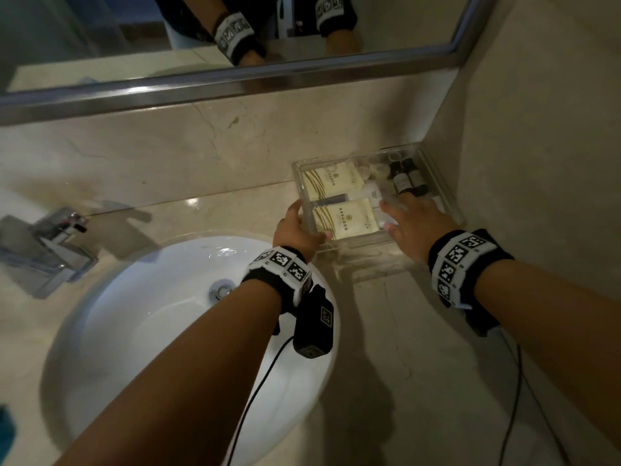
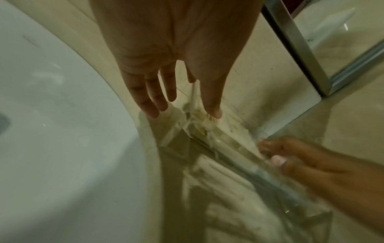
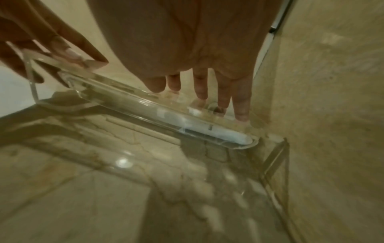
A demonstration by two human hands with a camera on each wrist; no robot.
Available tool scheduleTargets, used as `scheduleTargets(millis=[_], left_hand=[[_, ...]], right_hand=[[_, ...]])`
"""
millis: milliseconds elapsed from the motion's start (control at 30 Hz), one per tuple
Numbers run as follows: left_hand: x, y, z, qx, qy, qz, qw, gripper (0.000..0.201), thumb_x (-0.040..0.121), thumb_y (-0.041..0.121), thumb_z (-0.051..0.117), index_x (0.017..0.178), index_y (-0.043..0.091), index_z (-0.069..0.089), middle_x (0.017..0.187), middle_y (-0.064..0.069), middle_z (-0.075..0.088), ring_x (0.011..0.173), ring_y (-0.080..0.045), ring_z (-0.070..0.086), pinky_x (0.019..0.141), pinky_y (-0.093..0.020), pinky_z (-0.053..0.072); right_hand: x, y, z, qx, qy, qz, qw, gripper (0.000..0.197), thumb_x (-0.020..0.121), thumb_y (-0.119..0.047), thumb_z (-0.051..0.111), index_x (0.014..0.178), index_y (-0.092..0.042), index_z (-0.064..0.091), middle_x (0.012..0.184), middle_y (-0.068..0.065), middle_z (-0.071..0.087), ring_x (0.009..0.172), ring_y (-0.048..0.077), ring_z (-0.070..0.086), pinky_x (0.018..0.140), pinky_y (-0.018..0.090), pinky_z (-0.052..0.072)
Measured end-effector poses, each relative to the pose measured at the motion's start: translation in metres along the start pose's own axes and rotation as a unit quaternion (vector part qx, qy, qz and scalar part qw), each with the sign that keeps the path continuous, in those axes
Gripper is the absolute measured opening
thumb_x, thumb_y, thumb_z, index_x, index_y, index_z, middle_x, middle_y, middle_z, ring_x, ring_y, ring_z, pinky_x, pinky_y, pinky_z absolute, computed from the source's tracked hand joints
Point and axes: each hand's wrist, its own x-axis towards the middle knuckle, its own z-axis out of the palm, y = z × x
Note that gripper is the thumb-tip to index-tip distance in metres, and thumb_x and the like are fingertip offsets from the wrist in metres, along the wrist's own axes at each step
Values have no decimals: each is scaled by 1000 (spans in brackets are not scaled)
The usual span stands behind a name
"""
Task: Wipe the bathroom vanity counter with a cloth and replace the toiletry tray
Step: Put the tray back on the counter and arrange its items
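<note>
Both hands are on the clear tray (image 1: 440,183), which sits in the right half of the head view, tucked toward the corner where the back wall (image 1: 201,146) meets the side wall (image 1: 537,163). The left hand (image 1: 295,230) grips the tray's near left corner, thumb over the rim and fingers outside the wall. The right hand (image 1: 413,216) lies over the tray's right part with fingers nearly straight, tips reaching in among the contents; the right wrist view shows them extended down past the rim, pressing rather than clasping. Inside lie cream sachets (image 1: 346,216) on the left and small dark bottles (image 1: 408,178) at the far right.

This looks like the replacing step: the tray being seated on the surface (image 1: 386,331) beside the basin (image 1: 151,314). Whether its base is fully down or slightly raised at the near edge I cannot tell, as the acrylic blurs in both wrist views.

To do it well, keep the tray level so the bottles stay upright, slide it gently instead of dropping it, and square its far and right walls parallel to the two room walls. Lift the right fingers out straight up so they snag no sachet. A blue patch at the lower left edge may be the cloth, but that is unclear.
</note>
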Motion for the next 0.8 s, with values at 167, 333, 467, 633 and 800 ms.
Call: scheduleTargets(millis=[167, 333, 467, 633, 800], left_hand=[[-25, -5, -14, 190, -13, 55, 980, 71, 88, 31, 63, 148, 23, 25, 144, -11, 39, 129, -32, 42, 106, -45, 38], [-51, -14, -54, 320, -37, 82, 943, 63, 92, 36, 55, 147, 26, 26, 153, -5, 27, 137, -28, 31, 110, -47, 32], [-77, -10, -90, 353, -36, 86, 931, 59, 93, 39, 54, 146, 24, 31, 150, -6, 33, 135, -29, 34, 110, -47, 32], [-112, -3, -137, 353, 9, 72, 933, 58, 93, 37, 54, 145, 21, 33, 146, -10, 39, 132, -31, 39, 109, -41, 33], [-144, -15, -196, 379, 29, 57, 923, 56, 93, 36, 54, 143, 21, 35, 146, -10, 41, 131, -29, 42, 107, -37, 35]], right_hand=[[-9, -3, 2, 24, -22, 32, 999, 54, 98, -42, 33, 148, -35, 14, 159, 3, 7, 143, 32, 13, 115, 49, 21], [-18, -15, -16, -26, -68, 37, 997, 51, 95, -32, 40, 144, -24, 26, 151, 13, 21, 130, 36, 35, 105, 44, 37], [-33, -39, -33, -53, -90, 15, 994, 51, 94, -33, 45, 142, -23, 32, 143, 15, 38, 123, 32, 46, 102, 39, 42], [-57, -95, -59, -69, -76, -19, 995, 54, 94, -35, 46, 144, -24, 28, 143, 14, 38, 127, 32, 44, 104, 36, 40], [-81, -158, -68, -74, -37, -52, 995, 53, 92, -35, 48, 142, -27, 32, 142, 10, 43, 127, 31, 45, 106, 41, 39]])
